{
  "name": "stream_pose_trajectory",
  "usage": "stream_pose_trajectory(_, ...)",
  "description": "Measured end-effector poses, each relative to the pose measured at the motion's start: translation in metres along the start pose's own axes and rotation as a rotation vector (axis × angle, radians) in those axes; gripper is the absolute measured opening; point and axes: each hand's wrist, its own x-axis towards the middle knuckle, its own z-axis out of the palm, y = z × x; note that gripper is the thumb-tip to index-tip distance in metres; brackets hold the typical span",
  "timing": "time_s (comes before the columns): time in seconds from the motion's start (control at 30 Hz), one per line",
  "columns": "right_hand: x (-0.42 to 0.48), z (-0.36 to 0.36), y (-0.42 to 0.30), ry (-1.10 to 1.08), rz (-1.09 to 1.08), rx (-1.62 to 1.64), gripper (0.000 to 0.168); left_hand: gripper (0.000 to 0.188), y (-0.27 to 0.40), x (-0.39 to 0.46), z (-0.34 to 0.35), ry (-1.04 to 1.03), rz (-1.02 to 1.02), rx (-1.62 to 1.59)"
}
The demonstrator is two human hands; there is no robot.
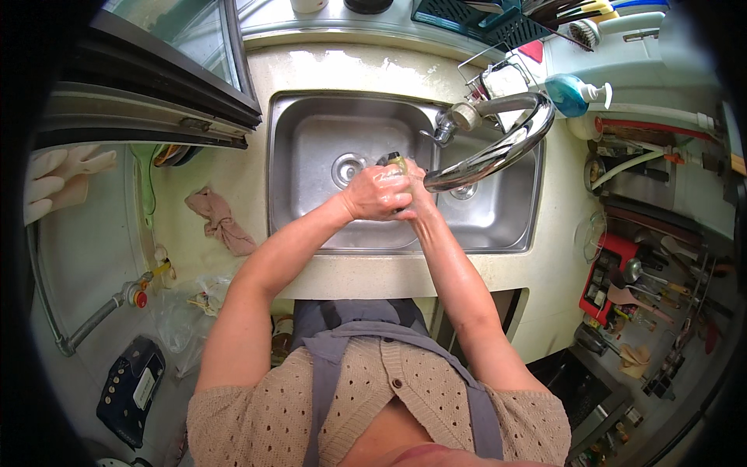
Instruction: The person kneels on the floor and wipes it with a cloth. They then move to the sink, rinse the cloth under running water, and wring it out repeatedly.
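Observation:
Both my hands meet over the divider of a stainless steel double sink point(315, 125). My left hand point(382, 192), wet and curled, grips a small yellow-green item with a black end point(395, 157); the fingers cover most of it, so its kind is unclear. Close against it on the right is my right hand point(415, 181), its fingers mostly hidden by the left hand and the item. The mouth of the curved chrome faucet point(496, 157) is beside my right wrist. Below the hands, the left basin's drain point(350, 169) is visible.
A pink cloth point(220, 222) lies on the counter left of the sink. Behind the faucet stand a blue soap pump bottle point(569, 96) and a wire rack. An open window frame point(175, 64) juts in at upper left. Utensils and a red box point(607, 277) are at the right.

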Motion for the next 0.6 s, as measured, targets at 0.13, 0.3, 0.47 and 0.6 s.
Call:
stream_pose_trajectory(0.13,0.016,-0.014,0.02,-0.044,-0.084,0.104,0.017,0.021,0.014,-0.009,0.012,0.034,-0.349,0.018)
stream_pose_trajectory(0.3,0.021,-0.021,0.023,0.141,-0.36,-0.322,0.024,0.033,0.022,-0.019,0.043,0.291,-1.031,-0.344)
stream_pose_trajectory(0.47,0.021,-0.025,0.009,0.166,-0.405,-0.637,0.032,0.023,0.009,-0.027,0.039,0.607,-1.508,-1.265)
stream_pose_trajectory(0.6,-0.006,-0.037,-0.015,0.178,-0.194,-0.464,0.018,0.033,-0.004,-0.056,0.005,0.573,-1.351,-1.296)
